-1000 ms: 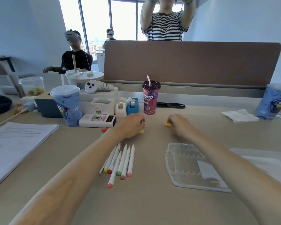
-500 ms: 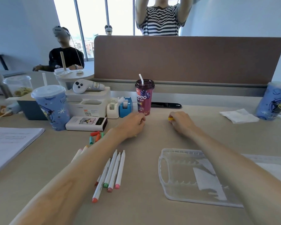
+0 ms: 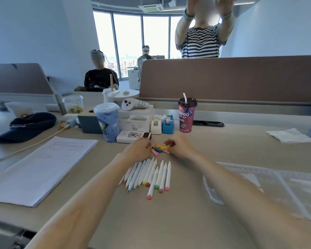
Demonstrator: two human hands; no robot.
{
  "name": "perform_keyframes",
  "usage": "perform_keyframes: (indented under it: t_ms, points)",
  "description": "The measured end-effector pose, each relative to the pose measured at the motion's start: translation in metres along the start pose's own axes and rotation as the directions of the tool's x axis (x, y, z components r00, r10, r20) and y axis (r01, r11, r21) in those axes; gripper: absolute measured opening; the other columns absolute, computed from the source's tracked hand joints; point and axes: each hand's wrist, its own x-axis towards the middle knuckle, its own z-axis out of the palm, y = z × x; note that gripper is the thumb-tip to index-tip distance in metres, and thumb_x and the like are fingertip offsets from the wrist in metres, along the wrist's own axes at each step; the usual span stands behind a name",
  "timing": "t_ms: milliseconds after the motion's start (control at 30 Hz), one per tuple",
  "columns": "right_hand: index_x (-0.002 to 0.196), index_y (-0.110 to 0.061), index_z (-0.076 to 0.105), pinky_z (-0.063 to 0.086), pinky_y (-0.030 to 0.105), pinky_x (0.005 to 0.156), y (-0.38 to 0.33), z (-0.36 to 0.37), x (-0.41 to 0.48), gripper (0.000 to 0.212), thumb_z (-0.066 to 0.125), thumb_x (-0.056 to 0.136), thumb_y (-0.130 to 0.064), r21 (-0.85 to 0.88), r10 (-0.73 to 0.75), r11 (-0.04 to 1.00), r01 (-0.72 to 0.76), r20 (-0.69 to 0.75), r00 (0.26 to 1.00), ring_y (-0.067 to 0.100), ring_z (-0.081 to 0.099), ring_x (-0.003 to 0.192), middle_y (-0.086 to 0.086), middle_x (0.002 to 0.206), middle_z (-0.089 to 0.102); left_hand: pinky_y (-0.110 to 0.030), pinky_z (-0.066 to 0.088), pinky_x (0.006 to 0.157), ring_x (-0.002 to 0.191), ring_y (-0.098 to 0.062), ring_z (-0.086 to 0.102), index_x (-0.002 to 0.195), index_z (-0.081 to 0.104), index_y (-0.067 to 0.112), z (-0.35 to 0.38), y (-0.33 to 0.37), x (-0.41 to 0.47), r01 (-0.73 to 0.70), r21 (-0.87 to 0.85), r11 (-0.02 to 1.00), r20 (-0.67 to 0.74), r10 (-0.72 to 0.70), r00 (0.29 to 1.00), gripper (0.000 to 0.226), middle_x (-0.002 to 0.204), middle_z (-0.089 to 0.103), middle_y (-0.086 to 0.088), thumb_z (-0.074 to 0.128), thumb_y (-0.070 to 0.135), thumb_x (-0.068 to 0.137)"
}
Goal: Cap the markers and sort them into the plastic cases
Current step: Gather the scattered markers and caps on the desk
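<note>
White marker pens (image 3: 149, 175) with coloured tips lie uncapped, side by side, on the beige desk (image 3: 169, 221) in the near middle, with the tips pointing toward the person. Just beyond them, on the far side, is a little heap of small coloured caps (image 3: 157, 150), and both hands meet at this heap. I think the caps are kept together there so that each colour can be found quickly for its pen.

The right hand (image 3: 180, 147) has thumb and forefinger closed in a pinch on a yellow cap (image 3: 162, 146) at the right edge of the heap. The left hand (image 3: 138, 150) rests with curled fingers against the left edge. Whether it holds a cap I cannot tell, because the fingertips are hidden.

The clear plastic case (image 3: 258, 186) lies flat at the right, well apart from the pens, and I can see no marker in it. So capping seems to be at its beginning, and sorting is not yet started. A purple drink cup (image 3: 186, 115) stands on the far side of the hands, where a careless reach could knock it.
</note>
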Motion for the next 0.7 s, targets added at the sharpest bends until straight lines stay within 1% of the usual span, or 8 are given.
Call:
perform_keyframes:
  t_ms: [100,167,233,300,400,467,533,700]
  points:
    - [0.119,-0.007,0.066,0.048,0.027,0.091,-0.005,-0.011,-0.018,0.031,0.063,0.088,-0.004,0.084,0.059,0.995,-0.053,-0.073,0.996,0.018,0.060,0.105,0.008,0.118,0.065,-0.037,0.046,0.092,0.106,-0.021,0.052,0.118,0.055,0.013,-0.001,0.006,-0.012,-0.012,-0.034,0.999,0.006,0.012,1.000,0.024,0.121,0.053,-0.006,0.045,0.020,0.097]
    - [0.117,-0.006,0.066,0.046,0.024,0.086,-0.010,-0.021,-0.038,0.030,0.062,0.088,-0.001,0.129,0.102,0.988,-0.084,-0.142,0.985,0.015,0.059,0.101,0.010,0.116,0.066,-0.037,0.047,0.091,0.102,-0.019,0.052,0.116,0.055,0.015,0.000,0.019,-0.020,-0.042,-0.050,0.998,-0.009,0.041,0.999,0.022,0.119,0.054,-0.006,0.047,0.020,0.097]
    - [0.117,-0.007,0.067,0.046,0.025,0.087,-0.016,-0.033,-0.064,0.030,0.062,0.088,-0.002,0.160,0.151,0.980,-0.120,-0.199,0.968,0.016,0.060,0.101,0.009,0.116,0.066,-0.038,0.049,0.090,0.101,-0.019,0.054,0.117,0.055,0.017,0.003,0.041,-0.032,-0.085,-0.072,0.994,-0.029,0.083,0.996,0.022,0.117,0.056,-0.004,0.048,0.023,0.097]
    - [0.120,-0.009,0.065,0.046,0.028,0.093,-0.021,-0.049,-0.097,0.031,0.060,0.089,-0.007,0.168,0.191,0.973,-0.157,-0.208,0.959,0.018,0.059,0.109,0.007,0.120,0.064,-0.038,0.049,0.089,0.104,-0.021,0.056,0.119,0.055,0.018,0.005,0.069,-0.046,-0.126,-0.089,0.988,-0.059,0.121,0.991,0.025,0.116,0.059,-0.003,0.046,0.024,0.097]
    - [0.126,-0.012,0.062,0.041,0.030,0.099,-0.021,-0.081,-0.159,0.035,0.057,0.091,-0.013,0.089,0.215,0.976,-0.200,-0.228,0.950,0.019,0.056,0.118,0.004,0.129,0.062,-0.035,0.046,0.090,0.109,-0.022,0.056,0.122,0.054,0.017,0.007,0.122,-0.071,-0.211,-0.084,0.974,-0.102,0.202,0.974,0.027,0.121,0.059,-0.006,0.045,0.024,0.097]
    - [0.126,-0.011,0.062,0.038,0.026,0.097,-0.017,-0.101,-0.208,0.035,0.057,0.091,-0.013,0.001,0.207,0.977,-0.214,-0.260,0.943,0.020,0.056,0.118,0.005,0.129,0.062,-0.033,0.045,0.088,0.107,-0.023,0.055,0.121,0.055,0.014,0.011,0.164,-0.092,-0.286,-0.097,0.953,-0.110,0.276,0.955,0.026,0.120,0.059,-0.008,0.044,0.020,0.098]
    - [0.123,-0.009,0.063,0.035,0.024,0.093,-0.007,-0.121,-0.263,0.034,0.057,0.090,-0.011,-0.079,0.215,0.965,-0.250,-0.303,0.928,0.023,0.055,0.117,0.007,0.127,0.063,-0.034,0.042,0.091,0.110,-0.025,0.053,0.122,0.055,0.011,0.018,0.211,-0.115,-0.366,-0.096,0.925,-0.112,0.356,0.928,0.028,0.124,0.057,-0.010,0.043,0.017,0.098]
    - [0.124,-0.013,0.062,0.036,0.029,0.100,0.024,-0.159,-0.419,0.033,0.053,0.092,-0.012,-0.133,0.355,0.889,-0.438,-0.404,0.843,0.021,0.052,0.122,0.005,0.130,0.060,-0.033,0.037,0.095,0.117,-0.027,0.049,0.122,0.054,0.011,0.067,0.332,-0.192,-0.570,-0.117,0.813,-0.083,0.564,0.822,0.029,0.133,0.050,-0.008,0.042,0.017,0.097]
